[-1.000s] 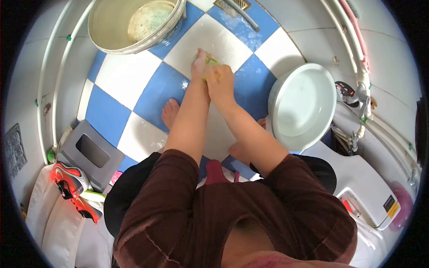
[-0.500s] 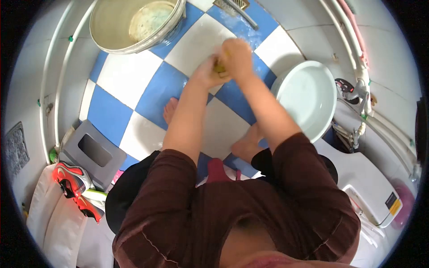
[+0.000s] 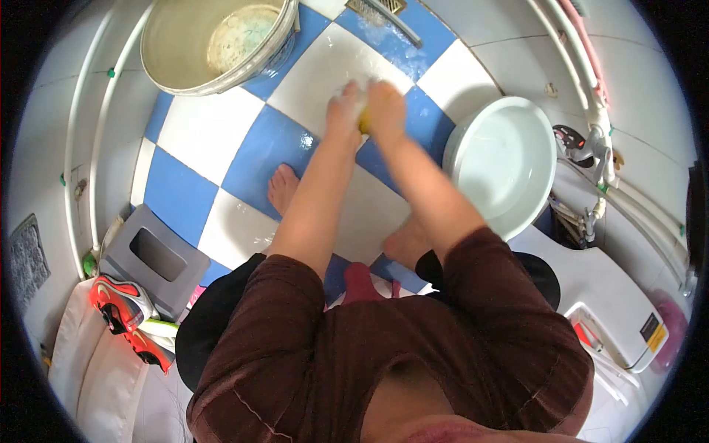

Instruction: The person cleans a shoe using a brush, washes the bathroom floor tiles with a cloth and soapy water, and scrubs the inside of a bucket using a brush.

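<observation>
Over the tiled floor, my left hand point(image 3: 343, 112) and my right hand point(image 3: 387, 108) are close together, both blurred by motion. Pressed between them is a small yellow thing point(image 3: 365, 120), mostly hidden by my fingers; I cannot make out whether it is a sponge or a cloth. My right hand is curled round it, and my left hand grips its other side. To the right of my forearm stands a pale basin point(image 3: 502, 173). At the upper left is a large bucket point(image 3: 177, 55) with a stained bottom.
The wet floor has blue and white tiles point(image 3: 214, 125). A drain grate point(image 3: 384, 6) with a grey pipe point(image 3: 395, 23) lies at the top. Left are a grey plastic stool point(image 3: 188, 269) and orange shoes point(image 3: 118, 303). Pipes and a tap point(image 3: 597, 148) line the right wall.
My hands have shifted slightly left and down, and are now more upright side by side with the yellow thing between them. The view has tilted slightly.
</observation>
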Demonstrator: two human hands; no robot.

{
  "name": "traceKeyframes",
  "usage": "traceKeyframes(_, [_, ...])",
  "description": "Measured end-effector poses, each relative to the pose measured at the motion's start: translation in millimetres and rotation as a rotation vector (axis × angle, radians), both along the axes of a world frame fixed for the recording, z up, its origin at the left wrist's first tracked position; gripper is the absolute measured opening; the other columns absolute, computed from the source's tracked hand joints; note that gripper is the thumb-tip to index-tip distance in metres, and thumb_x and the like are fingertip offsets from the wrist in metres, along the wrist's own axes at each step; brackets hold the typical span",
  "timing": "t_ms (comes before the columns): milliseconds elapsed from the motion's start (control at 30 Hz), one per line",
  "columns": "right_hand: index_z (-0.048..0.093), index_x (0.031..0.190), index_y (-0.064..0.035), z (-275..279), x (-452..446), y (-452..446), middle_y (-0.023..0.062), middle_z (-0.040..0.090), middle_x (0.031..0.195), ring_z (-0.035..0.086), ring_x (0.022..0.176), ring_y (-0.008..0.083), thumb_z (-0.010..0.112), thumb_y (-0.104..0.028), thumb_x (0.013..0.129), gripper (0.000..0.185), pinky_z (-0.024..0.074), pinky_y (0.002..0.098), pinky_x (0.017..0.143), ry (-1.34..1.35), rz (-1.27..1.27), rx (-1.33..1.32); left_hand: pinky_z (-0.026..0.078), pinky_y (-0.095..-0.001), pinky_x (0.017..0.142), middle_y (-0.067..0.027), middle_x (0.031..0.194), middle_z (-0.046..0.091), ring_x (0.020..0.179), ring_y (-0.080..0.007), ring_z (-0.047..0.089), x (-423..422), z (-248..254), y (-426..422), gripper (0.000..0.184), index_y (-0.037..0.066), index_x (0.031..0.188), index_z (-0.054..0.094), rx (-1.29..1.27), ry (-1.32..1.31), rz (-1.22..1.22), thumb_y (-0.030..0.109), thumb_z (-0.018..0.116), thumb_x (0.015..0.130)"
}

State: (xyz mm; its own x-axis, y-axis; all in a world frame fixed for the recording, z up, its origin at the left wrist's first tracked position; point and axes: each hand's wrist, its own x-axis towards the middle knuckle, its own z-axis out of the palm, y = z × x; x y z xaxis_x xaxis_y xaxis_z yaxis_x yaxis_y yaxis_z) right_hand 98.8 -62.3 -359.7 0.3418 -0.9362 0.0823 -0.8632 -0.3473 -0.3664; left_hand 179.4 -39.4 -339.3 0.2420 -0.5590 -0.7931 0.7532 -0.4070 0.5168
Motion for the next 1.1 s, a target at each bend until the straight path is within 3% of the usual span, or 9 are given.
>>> traceKeyframes(33, [0.059,0.076,0.0012,-17,-7,-24,0.0239,0.062,0.079,0.059,0.075,0.0374,0.051,-0.026,0.086,0.03,0.0463,0.0409,0.065,-0.55,-0.563,0.538,0.05,-0.0362,0.071,-0.0123,0.096,0.057,0.085,-0.0234,0.058,-6,-7,1,0.039,-0.002,0.109,0.052,-0.082,-0.013,0.032,0.031,0.055,0.088])
traceKeyframes(100, [0.06,0.074,0.0017,0,-11,-36,0.0241,0.062,0.078,0.059,0.074,0.0398,0.053,-0.025,0.084,0.03,0.0462,0.0431,0.064,-0.822,-0.673,0.751,0.05,-0.039,0.073,-0.0127,0.095,0.057,0.084,-0.0252,0.058,-16,-30,-2,0.045,-0.004,0.11,0.049,-0.257,-0.033,0.087,0.034,0.058,0.086])
traceKeyframes(267, [0.06,0.074,0.0026,21,22,28,0.0231,0.062,0.078,0.059,0.072,0.0386,0.052,-0.029,0.086,0.035,0.0453,0.044,0.065,-0.422,-0.299,0.329,0.041,-0.0355,0.09,-0.0199,0.119,0.049,0.1,-0.0245,0.053,26,-40,7,0.061,-0.012,0.121,0.043,0.013,0.091,0.078,0.041,0.048,0.09])
traceKeyframes(333, [0.059,0.077,0.0053,-13,7,15,0.0256,0.061,0.079,0.058,0.073,0.0406,0.042,-0.031,0.092,0.043,0.0448,0.0445,0.067,-0.25,-0.129,0.152,0.043,-0.036,0.087,-0.019,0.114,0.051,0.098,-0.0246,0.054,-4,-67,18,0.056,-0.009,0.118,0.046,-0.006,-0.071,0.032,0.039,0.048,0.09])
traceKeyframes(400, [0.06,0.077,0.0038,15,4,-16,0.0264,0.061,0.08,0.058,0.077,0.041,0.037,-0.03,0.093,0.044,0.0452,0.0473,0.07,-0.534,-0.478,0.592,0.049,-0.034,0.066,-0.0098,0.09,0.058,0.077,-0.0247,0.059,-29,-54,12,0.032,0.004,0.096,0.055,-0.086,-0.179,0.155,0.034,0.045,0.092])
traceKeyframes(533, [0.062,0.081,-0.0027,61,23,29,0.0227,0.062,0.081,0.059,0.077,0.0399,0.039,-0.034,0.093,0.041,0.0456,0.0482,0.07,-0.159,-0.008,0.331,0.048,-0.0314,0.068,-0.0067,0.09,0.058,0.08,-0.0234,0.058,-2,-50,11,0.032,0.004,0.102,0.054,-0.125,0.237,0.19,0.033,0.046,0.092])
traceKeyframes(800, [0.058,0.086,-0.0051,37,12,-30,0.0233,0.06,0.079,0.056,0.076,0.0434,0.048,-0.026,0.088,0.023,0.0439,0.0499,0.07,-0.086,-0.103,0.188,0.045,-0.0327,0.058,-0.0073,0.094,0.056,0.073,-0.018,0.055,5,-16,6,0.048,0.004,0.11,0.053,0.064,0.231,-0.052,0.047,0.044,0.092])
traceKeyframes(933, [0.057,0.087,-0.0042,53,32,36,0.0174,0.061,0.077,0.058,0.071,0.038,0.049,-0.017,0.085,0.015,0.0452,0.0415,0.067,-0.314,0.236,0.068,0.047,-0.0319,0.068,-0.0082,0.095,0.055,0.077,-0.0192,0.056,21,-52,11,0.051,0.002,0.111,0.053,0.012,0.276,-0.258,0.048,0.047,0.089])
traceKeyframes(1100, [0.054,0.089,0.0001,15,20,-23,0.0197,0.056,0.084,0.055,0.084,0.0374,0.047,-0.014,0.086,0.017,0.0441,0.0449,0.074,-0.639,-0.243,0.294,0.048,-0.0344,0.075,-0.0102,0.104,0.056,0.091,-0.0209,0.057,-9,-36,16,0.04,0.0,0.112,0.052,-0.171,0.187,0.109,0.031,0.054,0.088])
